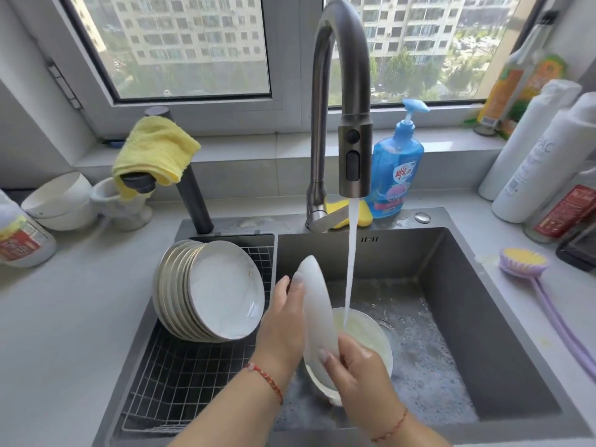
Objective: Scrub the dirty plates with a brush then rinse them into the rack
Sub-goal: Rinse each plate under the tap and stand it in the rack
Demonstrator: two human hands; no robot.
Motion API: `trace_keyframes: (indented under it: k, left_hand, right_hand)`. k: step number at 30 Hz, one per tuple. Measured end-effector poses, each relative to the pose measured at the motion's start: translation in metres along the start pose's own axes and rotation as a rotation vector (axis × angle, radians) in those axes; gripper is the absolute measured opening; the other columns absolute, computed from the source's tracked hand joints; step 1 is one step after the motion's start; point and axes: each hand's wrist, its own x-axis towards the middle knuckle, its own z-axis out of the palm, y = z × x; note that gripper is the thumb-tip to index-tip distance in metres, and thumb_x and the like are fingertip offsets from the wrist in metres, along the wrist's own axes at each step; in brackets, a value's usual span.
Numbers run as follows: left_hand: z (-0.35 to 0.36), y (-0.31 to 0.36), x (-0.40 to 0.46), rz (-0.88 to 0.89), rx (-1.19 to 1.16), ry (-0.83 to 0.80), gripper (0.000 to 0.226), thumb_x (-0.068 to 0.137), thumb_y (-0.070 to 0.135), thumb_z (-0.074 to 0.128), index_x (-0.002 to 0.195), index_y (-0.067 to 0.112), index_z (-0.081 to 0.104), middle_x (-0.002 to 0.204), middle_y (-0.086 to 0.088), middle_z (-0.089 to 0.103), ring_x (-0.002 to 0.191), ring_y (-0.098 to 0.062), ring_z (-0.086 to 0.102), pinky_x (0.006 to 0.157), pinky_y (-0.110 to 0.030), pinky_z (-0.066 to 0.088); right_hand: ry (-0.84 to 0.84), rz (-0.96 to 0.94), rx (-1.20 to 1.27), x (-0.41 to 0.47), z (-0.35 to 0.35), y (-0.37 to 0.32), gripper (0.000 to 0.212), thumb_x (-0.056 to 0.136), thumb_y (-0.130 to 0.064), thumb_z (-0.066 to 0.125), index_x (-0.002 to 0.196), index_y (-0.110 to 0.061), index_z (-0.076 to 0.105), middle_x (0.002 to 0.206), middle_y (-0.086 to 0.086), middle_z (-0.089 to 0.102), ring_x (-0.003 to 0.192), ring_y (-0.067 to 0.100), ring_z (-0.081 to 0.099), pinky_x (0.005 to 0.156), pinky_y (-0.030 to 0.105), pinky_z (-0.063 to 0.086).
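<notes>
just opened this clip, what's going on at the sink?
A person is rinsing dishes. Both hands, left hand and right hand, hold a white plate on edge beside the running tap stream, above a plate still in the soapy sink. A stack of plates leans in the wire rack. The brush lies on the counter.

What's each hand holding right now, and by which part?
Both hold one white plate, on edge. Left hand grips its rim at the upper left side; right hand pinches the lower rim. The brush lies unheld on the counter.
</notes>
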Motion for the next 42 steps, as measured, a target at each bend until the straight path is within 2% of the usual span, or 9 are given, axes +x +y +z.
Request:
trace_keyframes:
  k: [4,10,12,14,17,20,27,33,42]
  left_hand:
    - [-0.008,-0.001,-0.004,-0.022,-0.176,-0.033,0.036,0.1,0.056,0.032,0.126,0.034,0.046,0.111,-0.005,0.07,0.104,-0.022,0.068,0.085,-0.036,0.058]
    - [-0.026,-0.006,-0.008,0.017,-0.201,-0.033,0.048,0.102,0.049,0.031,0.137,0.022,0.047,0.118,-0.001,0.065,0.111,-0.015,0.062,0.084,-0.028,0.055]
    - [-0.04,-0.007,-0.007,0.052,-0.234,0.016,0.049,0.102,0.049,0.031,0.137,0.02,0.049,0.127,-0.003,0.061,0.118,-0.016,0.058,0.094,-0.031,0.051]
    - [-0.058,-0.008,-0.006,0.107,-0.278,0.083,0.048,0.099,0.052,0.031,0.132,0.022,0.051,0.133,-0.002,0.059,0.124,-0.014,0.054,0.106,-0.036,0.045]
    - [-0.085,-0.007,-0.003,0.181,-0.319,0.175,0.059,0.087,0.062,0.03,0.133,0.03,0.048,0.142,0.005,0.053,0.13,-0.006,0.047,0.115,-0.034,0.034]
    - [-0.108,-0.006,0.002,0.201,-0.355,0.19,0.072,0.084,0.063,0.028,0.146,0.028,0.038,0.153,0.008,0.041,0.138,-0.003,0.037,0.12,-0.031,0.024]
    - [-0.14,-0.01,0.013,0.158,-0.412,0.165,0.059,0.104,0.047,0.018,0.153,0.016,0.031,0.153,0.005,0.041,0.128,0.0,0.04,0.103,-0.019,0.031]
    - [-0.149,-0.015,0.022,0.136,-0.398,0.13,0.08,0.089,0.062,0.021,0.153,0.015,0.029,0.157,0.003,0.036,0.133,-0.001,0.036,0.116,-0.028,0.025]
    - [-0.157,-0.021,0.031,0.081,-0.369,0.154,0.077,0.093,0.063,0.016,0.151,0.017,0.033,0.154,0.002,0.04,0.14,-0.011,0.036,0.118,-0.041,0.026]
  right_hand:
    - [0.079,0.083,0.123,0.007,-0.006,-0.015,0.032,0.084,-0.041,0.054,0.086,-0.012,0.068,0.075,0.006,0.066,0.069,0.014,0.057,0.06,0.03,0.046]
    - [0.174,0.064,0.126,0.009,-0.005,-0.043,0.013,0.092,-0.026,0.06,0.08,-0.029,0.062,0.07,-0.008,0.064,0.079,-0.001,0.058,0.055,0.013,0.045]
    - [0.176,0.028,0.129,0.012,-0.001,-0.058,0.015,0.092,-0.024,0.061,0.08,-0.032,0.058,0.072,-0.014,0.064,0.08,-0.007,0.058,0.055,0.009,0.044]
    - [0.18,-0.004,0.189,0.018,0.003,-0.076,0.008,0.088,-0.034,0.059,0.084,-0.027,0.061,0.077,-0.012,0.067,0.08,-0.006,0.06,0.054,0.006,0.043]
    - [0.165,-0.05,0.315,0.033,0.014,-0.099,0.025,0.089,-0.044,0.056,0.094,-0.021,0.064,0.086,-0.011,0.069,0.086,-0.002,0.062,0.06,0.007,0.047]
    - [0.098,-0.047,0.374,0.053,0.033,-0.114,0.021,0.091,-0.038,0.054,0.095,-0.019,0.063,0.085,-0.011,0.067,0.083,-0.002,0.061,0.06,0.009,0.047]
    - [-0.021,0.101,0.094,0.1,0.104,-0.103,0.022,0.097,-0.024,0.05,0.084,-0.008,0.057,0.073,0.003,0.057,0.069,0.019,0.052,0.058,0.03,0.041]
    - [-0.1,0.165,-0.198,0.111,0.144,-0.101,0.041,0.1,-0.028,0.042,0.063,-0.021,0.025,0.06,-0.003,0.037,0.059,0.019,0.04,0.047,0.026,0.024]
    - [-0.214,0.152,-0.275,0.118,0.175,-0.099,0.032,0.102,-0.036,0.036,0.078,-0.015,0.04,0.062,-0.004,0.04,0.07,0.023,0.044,0.061,0.028,0.027]
